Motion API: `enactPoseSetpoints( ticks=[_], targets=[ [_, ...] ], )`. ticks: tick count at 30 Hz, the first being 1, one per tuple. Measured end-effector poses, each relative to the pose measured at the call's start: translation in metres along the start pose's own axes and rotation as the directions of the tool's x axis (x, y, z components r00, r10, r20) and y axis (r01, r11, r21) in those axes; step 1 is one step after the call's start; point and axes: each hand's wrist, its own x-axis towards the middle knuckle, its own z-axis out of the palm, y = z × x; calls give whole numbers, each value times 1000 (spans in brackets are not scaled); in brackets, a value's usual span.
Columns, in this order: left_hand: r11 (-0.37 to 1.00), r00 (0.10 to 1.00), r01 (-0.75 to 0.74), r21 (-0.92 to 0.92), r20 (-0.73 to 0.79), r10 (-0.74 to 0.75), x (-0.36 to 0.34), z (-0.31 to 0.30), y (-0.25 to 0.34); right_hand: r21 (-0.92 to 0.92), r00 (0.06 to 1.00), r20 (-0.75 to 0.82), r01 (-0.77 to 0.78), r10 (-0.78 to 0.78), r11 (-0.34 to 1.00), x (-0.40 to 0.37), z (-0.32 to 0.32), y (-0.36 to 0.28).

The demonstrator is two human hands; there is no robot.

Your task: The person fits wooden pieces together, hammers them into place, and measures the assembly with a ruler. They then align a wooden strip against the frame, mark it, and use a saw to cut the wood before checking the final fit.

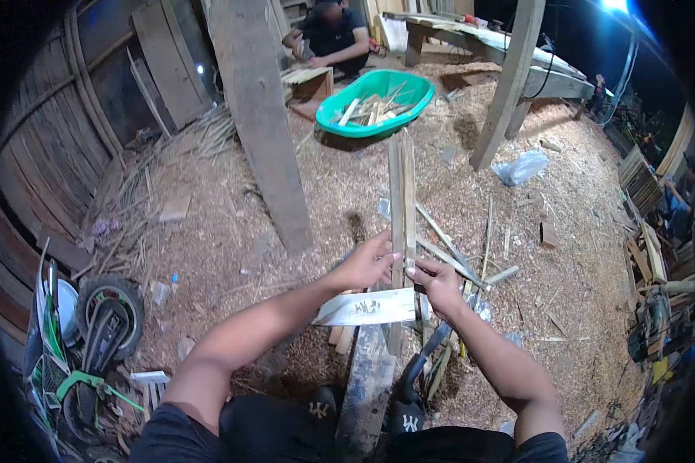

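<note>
Two long, narrow wooden strips (403, 193) stand side by side in front of me, pointing away. My left hand (369, 262) pinches them from the left with its fingers closed. From the right, my right hand (438, 287) grips the same strips, thumb and fingertips pressed against their edge. Just below both hands, a short pale board (367, 307) with dark markings lies crosswise. A worn, paint-stained plank (369, 393) runs between my legs beneath it. The lower ends of the strips are partly hidden by the pale board.
A green tub (340, 127) of wood scraps sits ahead, near a crouching person (340, 38). Wooden posts (264, 131) (510, 85) rise left and right. Loose sticks, a plastic bag (521, 167) and shavings cover the floor; a small wheeled vehicle (108, 324) stands left.
</note>
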Motion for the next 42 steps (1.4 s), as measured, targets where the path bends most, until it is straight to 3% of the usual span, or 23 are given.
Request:
enactPoseSetpoints(
  ticks=[3,6,11,13,18,26,33,35,37,42],
  targets=[
    [995,1000,-3,100,5,2,1,0,23,60,999,4,48,-48,997,0,1,0],
    [996,998,-60,61,30,58,9,-1,16,179,1000,-6,7,-6,984,-5,4,-9],
    [991,990,-129,38,62,126,4,2,22,71,993,-34,113,-111,991,-16,3,-16],
    [988,988,-145,53,57,142,-1,5,31,-124,968,-75,228,-238,966,-20,3,-17],
    [972,982,-189,142,53,183,-14,16,50,-11,969,-126,214,-213,977,-48,8,-32],
    [929,957,-291,229,70,283,-27,34,54,-82,951,-149,260,-270,962,-83,10,-33],
    [913,933,-358,195,36,358,-52,42,80,-27,945,-190,267,-267,963,-104,20,-51],
    [882,922,-380,279,34,387,-58,43,91,-134,943,-183,257,-278,957,-115,21,-63],
    [913,950,-312,264,72,304,-58,43,94,-137,939,-179,273,-294,952,-119,20,-69],
    [906,929,-364,218,11,370,-62,47,96,-57,931,-182,311,-316,949,-123,20,-70]
  ],
)
